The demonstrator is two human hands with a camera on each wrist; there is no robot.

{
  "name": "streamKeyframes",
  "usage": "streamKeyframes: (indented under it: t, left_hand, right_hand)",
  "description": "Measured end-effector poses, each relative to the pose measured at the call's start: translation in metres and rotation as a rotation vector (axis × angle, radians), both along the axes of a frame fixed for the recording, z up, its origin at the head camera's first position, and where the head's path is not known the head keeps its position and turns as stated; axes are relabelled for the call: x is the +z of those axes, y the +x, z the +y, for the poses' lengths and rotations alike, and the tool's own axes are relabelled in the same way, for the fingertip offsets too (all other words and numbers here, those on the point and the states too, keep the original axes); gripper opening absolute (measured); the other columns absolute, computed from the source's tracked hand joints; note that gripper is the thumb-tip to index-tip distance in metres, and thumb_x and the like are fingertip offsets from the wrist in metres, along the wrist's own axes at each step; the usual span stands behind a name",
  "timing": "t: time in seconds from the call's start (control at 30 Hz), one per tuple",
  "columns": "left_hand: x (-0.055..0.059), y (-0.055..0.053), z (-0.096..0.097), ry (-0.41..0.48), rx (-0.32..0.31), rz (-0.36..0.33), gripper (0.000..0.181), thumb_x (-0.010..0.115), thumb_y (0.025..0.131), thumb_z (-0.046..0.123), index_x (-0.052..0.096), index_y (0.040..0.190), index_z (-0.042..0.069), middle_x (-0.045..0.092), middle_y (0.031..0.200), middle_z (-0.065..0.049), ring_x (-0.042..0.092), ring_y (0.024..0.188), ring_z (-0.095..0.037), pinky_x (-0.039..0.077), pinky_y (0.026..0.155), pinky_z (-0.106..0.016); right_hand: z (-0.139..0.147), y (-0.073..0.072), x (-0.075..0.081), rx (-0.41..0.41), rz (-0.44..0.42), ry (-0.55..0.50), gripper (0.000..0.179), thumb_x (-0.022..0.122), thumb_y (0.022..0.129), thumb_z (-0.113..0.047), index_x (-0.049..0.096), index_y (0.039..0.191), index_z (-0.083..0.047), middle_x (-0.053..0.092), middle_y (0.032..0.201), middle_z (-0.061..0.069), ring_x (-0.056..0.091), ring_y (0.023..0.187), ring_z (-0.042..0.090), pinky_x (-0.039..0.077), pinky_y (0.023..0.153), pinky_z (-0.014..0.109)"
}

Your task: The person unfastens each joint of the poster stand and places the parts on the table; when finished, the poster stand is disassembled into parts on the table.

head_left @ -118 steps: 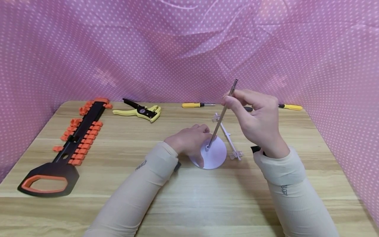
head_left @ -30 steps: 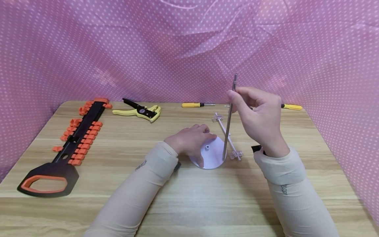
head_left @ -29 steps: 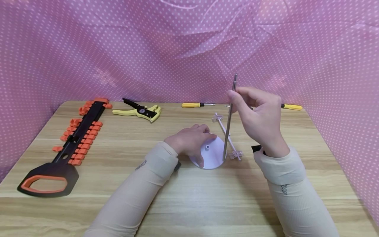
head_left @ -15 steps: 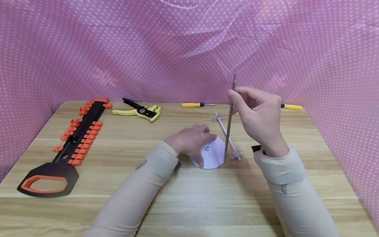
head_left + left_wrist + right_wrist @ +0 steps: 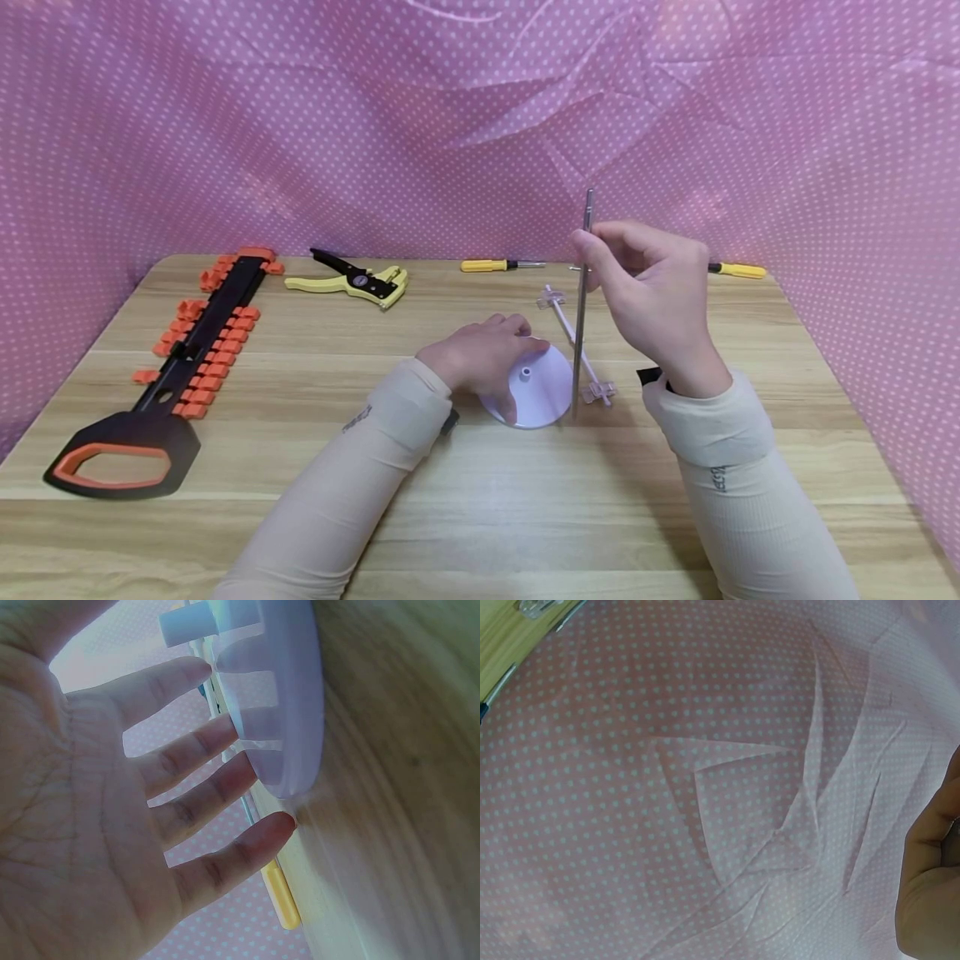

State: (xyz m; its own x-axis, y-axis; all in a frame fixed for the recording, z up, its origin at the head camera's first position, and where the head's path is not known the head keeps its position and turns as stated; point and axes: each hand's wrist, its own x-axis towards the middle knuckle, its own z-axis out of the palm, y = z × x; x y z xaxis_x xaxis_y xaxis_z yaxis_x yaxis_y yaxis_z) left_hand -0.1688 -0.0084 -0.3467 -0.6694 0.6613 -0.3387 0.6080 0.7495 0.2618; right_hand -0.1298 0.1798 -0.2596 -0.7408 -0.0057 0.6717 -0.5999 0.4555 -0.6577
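Observation:
In the head view my left hand [image 5: 480, 354] rests against a round white plastic disc [image 5: 546, 385] with a small raised socket near its middle. The left wrist view shows the spread, fairly straight fingers of that hand [image 5: 202, 757] touching the disc's rim [image 5: 300, 697]. Thumb and fingertips of my right hand [image 5: 656, 292] pinch a thin metal rod [image 5: 581, 317], which stands nearly upright just right of the disc. Whether its lower end touches the table is unclear. The right wrist view catches only part of the right hand [image 5: 930, 900]; the rod is out of sight there.
Behind the rod lies a thin white bar [image 5: 562, 321] with clear clips at both ends. Yellow-handled screwdrivers [image 5: 486, 266] lie along the back edge. Yellow-black wire strippers [image 5: 360, 281] and a black holder with orange clips [image 5: 210, 333] are to the left. Pink dotted cloth [image 5: 480, 125] surrounds the table.
The rod's lower end has left the disc's socket and moved right, past the rim. The rod now stands more upright. My left hand and the disc have stayed put.

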Motion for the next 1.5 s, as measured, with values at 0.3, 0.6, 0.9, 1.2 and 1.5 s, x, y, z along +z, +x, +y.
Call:
streamKeyframes:
  t: [0.3,0.6,0.9,1.2,1.5]
  left_hand:
    - [-0.0001,-0.0004,0.0001,0.001,-0.009,0.002,0.109,0.100,0.068,0.042,0.046,0.162,0.031,0.044,0.160,-0.004,0.046,0.140,-0.025,0.048,0.115,-0.050]
    - [0.0006,-0.0007,-0.0005,0.007,-0.006,-0.001,0.109,0.101,0.068,0.042,0.046,0.162,0.031,0.044,0.160,-0.004,0.047,0.139,-0.025,0.048,0.115,-0.050]
    - [0.0001,-0.0005,-0.0005,0.012,-0.010,0.003,0.109,0.100,0.068,0.041,0.047,0.162,0.030,0.045,0.159,-0.004,0.047,0.139,-0.025,0.047,0.115,-0.049]
    - [0.0014,0.0002,-0.0010,0.008,-0.007,0.002,0.108,0.100,0.068,0.041,0.046,0.162,0.031,0.045,0.159,-0.003,0.047,0.138,-0.024,0.048,0.115,-0.049]
    - [0.0012,0.0003,-0.0002,-0.002,-0.020,0.009,0.109,0.100,0.069,0.042,0.046,0.162,0.030,0.044,0.160,-0.004,0.047,0.139,-0.025,0.049,0.114,-0.048]
  right_hand:
    - [0.0011,-0.0009,-0.0006,0.007,0.009,0.018,0.009,0.076,0.096,-0.004,0.082,0.095,0.003,0.078,0.078,0.015,0.065,0.055,0.003,0.051,0.053,0.015]
    - [0.0011,-0.0010,0.0002,-0.002,-0.007,0.016,0.012,0.076,0.097,-0.008,0.083,0.095,0.001,0.078,0.077,0.013,0.065,0.053,0.007,0.050,0.051,0.015]
    - [0.0017,-0.0005,0.0004,-0.035,-0.026,0.026,0.012,0.076,0.098,-0.011,0.083,0.095,-0.002,0.077,0.074,0.012,0.064,0.052,0.008,0.043,0.048,0.016]
    - [0.0010,-0.0009,0.0006,-0.065,-0.065,0.021,0.014,0.076,0.099,-0.016,0.084,0.096,-0.005,0.078,0.078,0.011,0.066,0.053,0.008,0.045,0.049,0.018]
    - [0.0016,-0.0023,0.0001,-0.088,-0.093,0.038,0.015,0.075,0.099,-0.018,0.085,0.096,-0.006,0.078,0.079,0.011,0.066,0.054,0.007,0.045,0.050,0.018]
